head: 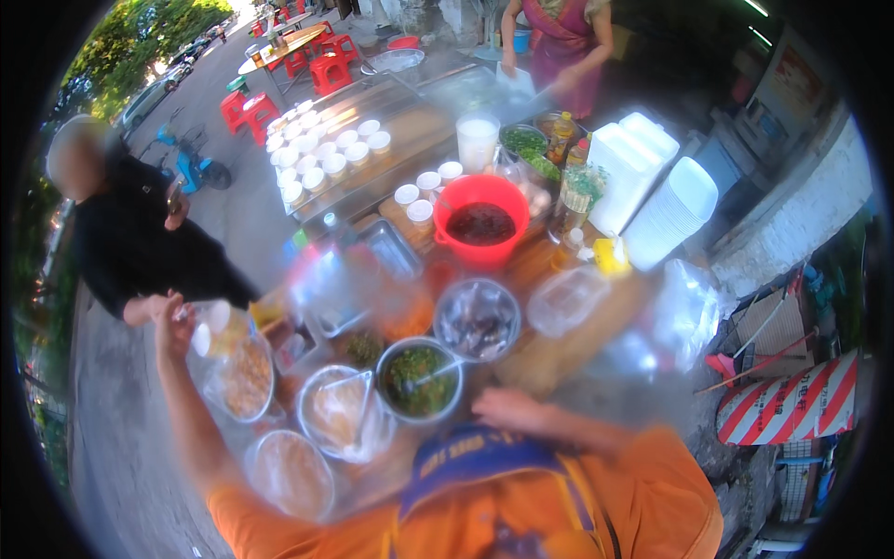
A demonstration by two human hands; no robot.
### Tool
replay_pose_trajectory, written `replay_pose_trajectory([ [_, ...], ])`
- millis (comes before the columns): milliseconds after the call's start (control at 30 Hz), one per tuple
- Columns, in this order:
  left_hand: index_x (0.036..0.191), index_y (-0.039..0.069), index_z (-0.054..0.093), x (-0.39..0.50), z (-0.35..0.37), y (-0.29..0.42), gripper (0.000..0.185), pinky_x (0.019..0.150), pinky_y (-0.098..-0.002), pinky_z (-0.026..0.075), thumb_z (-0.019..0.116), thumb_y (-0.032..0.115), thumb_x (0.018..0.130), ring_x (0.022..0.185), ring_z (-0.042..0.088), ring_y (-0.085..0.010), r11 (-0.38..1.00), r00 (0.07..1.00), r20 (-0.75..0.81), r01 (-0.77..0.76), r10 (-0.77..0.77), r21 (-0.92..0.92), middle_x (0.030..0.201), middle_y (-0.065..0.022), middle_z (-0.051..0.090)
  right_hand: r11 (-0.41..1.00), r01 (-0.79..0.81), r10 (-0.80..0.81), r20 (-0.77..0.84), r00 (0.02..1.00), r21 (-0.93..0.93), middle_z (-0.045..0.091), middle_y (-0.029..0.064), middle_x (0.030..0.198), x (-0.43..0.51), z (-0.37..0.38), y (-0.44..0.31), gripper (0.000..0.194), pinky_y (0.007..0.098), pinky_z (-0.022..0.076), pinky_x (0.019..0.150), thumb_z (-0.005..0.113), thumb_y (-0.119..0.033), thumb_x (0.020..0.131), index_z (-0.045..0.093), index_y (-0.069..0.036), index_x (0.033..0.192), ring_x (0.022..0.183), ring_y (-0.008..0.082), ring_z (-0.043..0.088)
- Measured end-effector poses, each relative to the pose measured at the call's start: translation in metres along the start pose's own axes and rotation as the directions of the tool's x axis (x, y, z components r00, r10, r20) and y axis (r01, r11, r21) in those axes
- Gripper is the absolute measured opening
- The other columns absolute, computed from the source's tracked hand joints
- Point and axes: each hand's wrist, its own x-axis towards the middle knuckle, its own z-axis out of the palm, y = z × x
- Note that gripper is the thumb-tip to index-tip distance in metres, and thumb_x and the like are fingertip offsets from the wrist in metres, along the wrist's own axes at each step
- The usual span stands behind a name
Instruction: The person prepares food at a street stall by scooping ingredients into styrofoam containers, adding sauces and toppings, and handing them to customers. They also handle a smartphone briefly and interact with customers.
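Observation:
My left hand (pixel 173 323) is raised at the left, beyond the table's edge, gripping the top of a clear plastic bag (pixel 222 328) with white-lidded cups in it. A hand of a person in black (pixel 143 309) meets mine there, and where one ends is blurred. Below the bag is a bowl of pale brown food (pixel 244 377) lined with plastic. My right hand (pixel 508 411) is low over the table's near edge, right of a metal bowl of chopped greens (pixel 419 381) with a spoon in it. Whether its fingers are apart is unclear.
A red basin of dark liquid (pixel 482 222) stands mid-table, with a bowl of dark pieces (pixel 477 320) before it. Lidded cups (pixel 335 164) fill the far left. Foam boxes (pixel 632 168) are stacked at right. Across the table, a person in an apron (pixel 569 56) works amid steam.

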Motion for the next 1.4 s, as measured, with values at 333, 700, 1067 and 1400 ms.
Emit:
replay_pose_trajectory([
  [333,0.104,0.009,0.061,0.003,0.003,-0.002,0.023,0.07,-0.0272,0.056,0.073,0.014,0.086,0.081,0.061,-0.0142,0.995,0.988,0.129,0.087,-0.08,-0.049,0.096,-0.0051,0.063,0.997,-0.073,0.072,0.029,0.997,0.032,0.063,0.0185,0.1,-0.005,-0.009,-0.01,0.018,0.0486,0.0531,0.081,0.059,-0.02,0.093,0.064,-0.004,0.101,0.094,0.0394,0.064],
  [700,0.108,0.011,0.06,0.075,-0.035,-0.006,0.021,0.08,-0.0339,0.049,0.056,0.028,0.096,0.084,0.058,-0.0217,0.833,0.968,-0.177,-0.051,0.176,0.551,0.095,-0.0084,0.062,0.997,-0.057,0.059,-0.021,0.998,0.061,0.062,0.0197,0.099,-0.022,0.002,-0.01,0.02,0.049,0.0531,0.079,0.06,-0.022,0.095,0.064,-0.003,0.1,0.095,0.0385,0.066],
  [1067,0.103,0.01,0.066,0.024,0.0,-0.082,0.016,0.069,-0.0317,0.05,0.06,0.018,0.091,0.083,0.062,-0.0174,0.777,0.845,-0.158,-0.376,0.511,0.505,0.097,-0.0032,0.067,0.926,-0.196,0.209,-0.004,0.978,0.323,0.06,0.0164,0.091,-0.068,0.003,-0.01,0.015,0.0389,0.0554,0.054,0.055,-0.014,0.097,0.058,0.0,0.101,0.057,0.0264,0.067],
  [1400,0.108,0.007,0.067,-0.205,0.113,-0.215,0.015,0.07,-0.0244,0.05,0.064,0.011,0.094,0.081,0.061,-0.0109,0.945,0.94,-0.122,-0.306,0.319,0.116,0.099,-0.0022,0.065,0.926,-0.128,0.176,-0.108,0.978,0.354,0.061,0.0161,0.09,-0.091,-0.054,0.049,0.011,0.0446,0.0545,0.063,0.058,-0.013,0.094,0.052,-0.004,0.095,0.076,0.0362,0.065],
])
